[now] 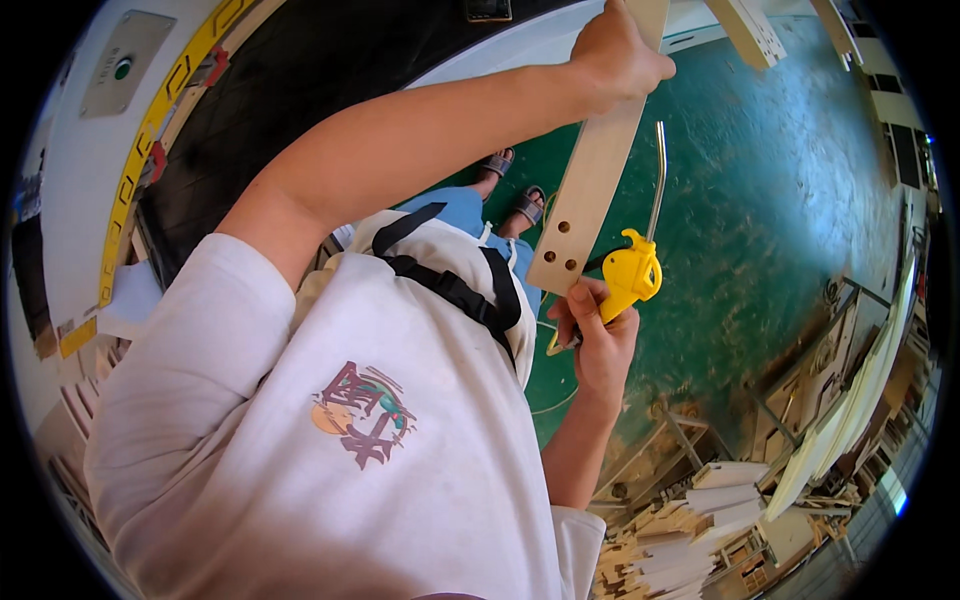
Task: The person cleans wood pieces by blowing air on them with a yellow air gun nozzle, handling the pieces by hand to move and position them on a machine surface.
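My left hand reaches across to the upper middle, its fingers wrapped round a long pale wooden board. The board slants down toward me, and three round dark holes show near its close end. In my right hand is a yellow air blow gun whose long, thin metal nozzle points up and away, beside the board's right edge. My right thumb and fingertips are at the board's near end; whether they grip it too I cannot tell. A thin pale hose hangs below the right hand.
Ends of other wooden pieces jut in at the upper right above the green floor. Left is a machine with a green-button panel and a yellow-marked edge. Stacked wood strips and racks fill the lower right.
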{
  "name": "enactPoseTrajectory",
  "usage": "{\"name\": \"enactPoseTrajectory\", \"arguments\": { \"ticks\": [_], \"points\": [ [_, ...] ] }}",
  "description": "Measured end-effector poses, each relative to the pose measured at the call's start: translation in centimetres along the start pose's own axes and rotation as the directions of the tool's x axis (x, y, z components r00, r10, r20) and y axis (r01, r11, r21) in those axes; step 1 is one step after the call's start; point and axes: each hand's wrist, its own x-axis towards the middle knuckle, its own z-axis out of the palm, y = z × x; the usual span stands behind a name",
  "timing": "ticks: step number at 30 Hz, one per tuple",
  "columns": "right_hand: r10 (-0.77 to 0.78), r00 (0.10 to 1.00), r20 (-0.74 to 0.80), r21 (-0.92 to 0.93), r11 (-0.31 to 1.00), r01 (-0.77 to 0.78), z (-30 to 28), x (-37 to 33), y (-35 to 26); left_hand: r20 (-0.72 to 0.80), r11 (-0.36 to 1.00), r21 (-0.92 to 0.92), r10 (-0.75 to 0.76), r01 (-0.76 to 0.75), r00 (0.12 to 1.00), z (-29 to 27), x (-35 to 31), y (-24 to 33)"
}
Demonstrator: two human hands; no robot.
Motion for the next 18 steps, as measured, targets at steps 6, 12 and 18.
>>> {"name": "enactPoseTrajectory", "arguments": {
  "ticks": [6, 12, 18],
  "points": [
    [0.007, 1.000, -0.007, -0.145, 0.989, -0.008, 0.8, -0.6, 0.5, 0.010, 0.997, -0.035, -0.064, 0.065, 0.998, 0.3, -0.8, -1.0],
    [-0.004, 1.000, 0.005, -0.173, 0.985, 0.005, 1.7, -0.4, 3.0, 0.066, 0.992, -0.125, -0.014, 0.022, 0.998, 1.0, -2.1, -0.5],
    [-0.002, 0.999, 0.052, -0.257, 0.966, 0.016, 1.6, 1.3, 3.2, 0.132, 0.998, 0.050, 0.035, -0.042, 0.991, -2.0, -0.2, -3.7]
  ]
}}
